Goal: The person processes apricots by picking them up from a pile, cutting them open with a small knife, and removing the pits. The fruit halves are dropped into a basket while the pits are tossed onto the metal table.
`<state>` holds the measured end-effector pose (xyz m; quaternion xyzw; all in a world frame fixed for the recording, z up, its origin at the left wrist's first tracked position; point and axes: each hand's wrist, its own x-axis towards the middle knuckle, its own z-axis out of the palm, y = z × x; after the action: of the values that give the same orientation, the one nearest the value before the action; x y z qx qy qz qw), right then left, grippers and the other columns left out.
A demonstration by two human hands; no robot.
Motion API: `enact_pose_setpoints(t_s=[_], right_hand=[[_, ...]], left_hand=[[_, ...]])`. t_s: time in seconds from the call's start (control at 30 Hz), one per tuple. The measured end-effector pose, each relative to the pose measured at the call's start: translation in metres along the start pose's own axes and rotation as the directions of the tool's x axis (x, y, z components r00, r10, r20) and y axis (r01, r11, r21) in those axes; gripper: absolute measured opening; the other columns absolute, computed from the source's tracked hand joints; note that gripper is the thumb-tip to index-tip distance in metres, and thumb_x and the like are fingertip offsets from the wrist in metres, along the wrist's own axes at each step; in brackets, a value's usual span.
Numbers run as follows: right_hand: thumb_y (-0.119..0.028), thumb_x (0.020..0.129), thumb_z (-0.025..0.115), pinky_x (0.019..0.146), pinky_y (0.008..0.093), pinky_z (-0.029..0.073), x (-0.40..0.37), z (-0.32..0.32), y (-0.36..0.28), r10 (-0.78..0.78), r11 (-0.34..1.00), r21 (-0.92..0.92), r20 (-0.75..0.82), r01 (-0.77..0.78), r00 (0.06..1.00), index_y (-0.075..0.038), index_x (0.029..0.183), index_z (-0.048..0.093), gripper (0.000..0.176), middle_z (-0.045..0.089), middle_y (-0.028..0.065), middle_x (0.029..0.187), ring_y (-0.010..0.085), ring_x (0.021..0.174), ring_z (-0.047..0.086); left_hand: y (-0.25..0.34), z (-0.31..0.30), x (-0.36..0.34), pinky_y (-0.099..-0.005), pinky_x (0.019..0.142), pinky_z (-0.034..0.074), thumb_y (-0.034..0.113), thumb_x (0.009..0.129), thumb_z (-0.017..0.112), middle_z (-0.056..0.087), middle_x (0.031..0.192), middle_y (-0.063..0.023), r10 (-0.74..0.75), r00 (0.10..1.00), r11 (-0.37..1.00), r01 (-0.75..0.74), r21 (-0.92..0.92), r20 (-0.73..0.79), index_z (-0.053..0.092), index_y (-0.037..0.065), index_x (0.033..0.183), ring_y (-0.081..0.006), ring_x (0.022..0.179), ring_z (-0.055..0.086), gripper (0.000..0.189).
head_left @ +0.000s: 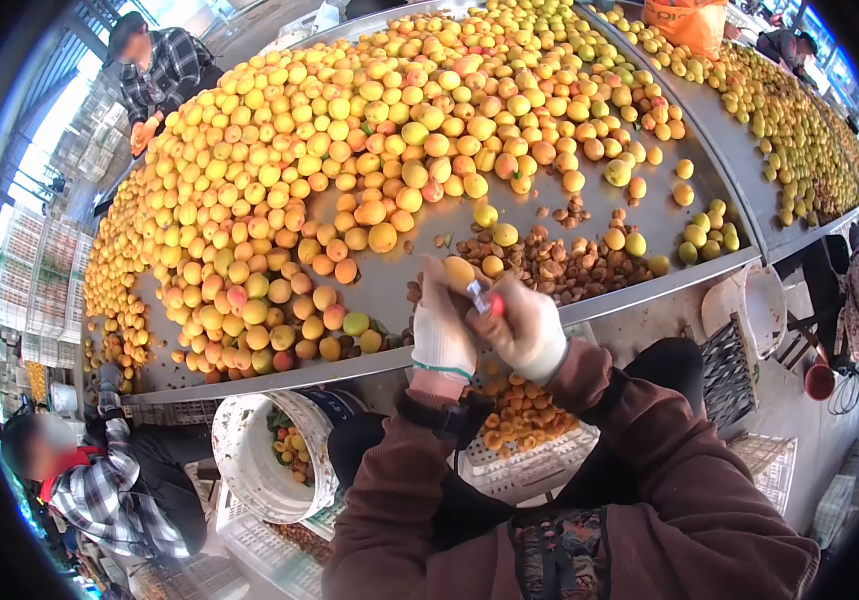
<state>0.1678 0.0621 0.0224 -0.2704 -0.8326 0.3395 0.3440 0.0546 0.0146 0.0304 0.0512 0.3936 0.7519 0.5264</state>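
Note:
Near the front edge of a metal table (694, 185), my left hand (439, 320) holds a yellow-orange apricot (458, 271) between its fingers. Close on its right, my right hand (524, 325) is closed round a small tool with a red handle (495, 304); the tool's metal end is at the apricot. Both hands wear white gloves with bare fingertips. Just beyond them lies a pile of brown pits (574, 265). Whole apricots (279, 150) cover much of the table. Below my hands, a white crate (539, 462) holds orange apricot halves (524, 415).
A white bucket (239, 450) with some fruit inside stands left of my legs. Another pale bucket (749, 300) is at the right. One person (164, 75) stands at the back left, another (109, 490) sits at the lower left. Stacked crates (39, 270) line the left.

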Motion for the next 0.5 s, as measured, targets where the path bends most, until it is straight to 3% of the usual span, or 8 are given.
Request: enact_pose_setpoints(t_s=[0.03,0.07,0.1,0.17,0.23,0.3,0.43,0.5], right_hand=[[-0.031,0.093,0.061,0.058,0.0436,0.050,0.003,-0.002,-0.003,0.089,0.993,0.086,-0.104,-0.080,0.991,-0.003,0.095,0.051,0.030,0.061,0.0197,0.075,0.0426,0.069,0.062],[-0.031,0.095,0.058,0.062,0.0411,0.050,0.009,-0.009,-0.001,0.098,0.987,0.144,-0.172,-0.073,0.980,-0.003,0.097,0.051,0.029,0.061,0.0196,0.078,0.0409,0.072,0.062],[-0.030,0.095,0.058,0.066,0.0383,0.050,0.014,-0.014,0.000,0.170,0.964,0.233,-0.167,-0.128,0.971,-0.002,0.099,0.052,0.029,0.060,0.0190,0.081,0.0371,0.073,0.062],[-0.026,0.095,0.058,0.067,0.0366,0.049,0.015,-0.008,0.008,0.230,0.925,0.343,-0.166,-0.163,0.959,-0.001,0.097,0.053,0.026,0.060,0.0178,0.082,0.0322,0.073,0.061],[-0.024,0.095,0.058,0.067,0.0362,0.049,0.013,-0.005,0.006,0.252,0.935,0.301,-0.194,-0.187,0.948,-0.001,0.095,0.053,0.024,0.060,0.0174,0.081,0.0307,0.072,0.061],[-0.022,0.094,0.058,0.067,0.0359,0.049,0.011,-0.001,0.007,0.269,0.944,0.254,-0.221,-0.211,0.937,-0.001,0.094,0.054,0.022,0.060,0.0171,0.080,0.0292,0.071,0.060],[-0.018,0.093,0.059,0.065,0.0331,0.048,0.013,0.007,0.009,0.388,0.865,0.434,-0.262,-0.251,0.884,-0.002,0.092,0.055,0.017,0.059,0.0156,0.077,0.0253,0.068,0.059],[-0.016,0.093,0.060,0.063,0.0302,0.048,0.016,0.007,0.010,0.388,0.847,0.485,-0.280,-0.219,0.878,-0.001,0.091,0.054,0.016,0.058,0.0137,0.074,0.0172,0.065,0.055]], left_hand=[[0.002,0.010,-0.002,-0.0304,0.081,0.051,0.047,0.103,0.038,0.064,0.098,-0.0051,-0.037,0.997,0.999,0.037,-0.005,-0.061,0.061,0.004,0.103,-0.0151,0.090,0.062,0.048],[0.005,0.010,-0.009,-0.0298,0.087,0.047,0.039,0.104,0.038,0.062,0.102,-0.0059,-0.068,0.996,0.994,0.062,0.091,0.058,0.060,0.001,0.106,-0.0164,0.094,0.060,0.044],[0.000,0.009,-0.008,-0.0298,0.087,0.047,0.039,0.104,0.038,0.062,0.102,-0.0059,-0.068,0.996,0.994,0.063,0.089,0.062,0.060,0.001,0.106,-0.0164,0.094,0.060,0.044],[-0.017,0.000,-0.001,-0.0282,0.088,0.045,0.031,0.104,0.040,0.061,0.105,-0.0064,0.156,0.964,0.866,-0.238,0.439,0.214,0.059,-0.001,0.111,-0.0156,0.096,0.058,0.037],[-0.025,-0.009,0.006,-0.0296,0.086,0.046,0.027,0.105,0.035,0.062,0.102,-0.0060,0.191,0.958,0.798,-0.277,0.535,0.212,0.058,0.000,0.112,-0.0173,0.098,0.057,0.035],[-0.029,-0.010,0.008,-0.0284,0.088,0.044,0.025,0.103,0.041,0.061,0.105,-0.0099,0.390,0.832,0.504,-0.551,0.665,0.394,0.056,-0.002,0.110,-0.0165,0.096,0.056,0.032],[-0.027,0.009,-0.001,-0.0316,0.085,0.046,0.023,0.102,0.042,0.062,0.106,-0.0130,0.439,0.814,0.436,-0.563,0.702,0.380,0.055,0.000,0.111,-0.0243,0.093,0.061,0.028],[-0.025,0.013,-0.003,-0.0357,0.079,0.049,0.022,0.101,0.043,0.063,0.103,-0.0156,0.382,0.870,0.468,-0.472,0.747,0.311,0.054,0.003,0.111,-0.0331,0.089,0.064,0.024]])
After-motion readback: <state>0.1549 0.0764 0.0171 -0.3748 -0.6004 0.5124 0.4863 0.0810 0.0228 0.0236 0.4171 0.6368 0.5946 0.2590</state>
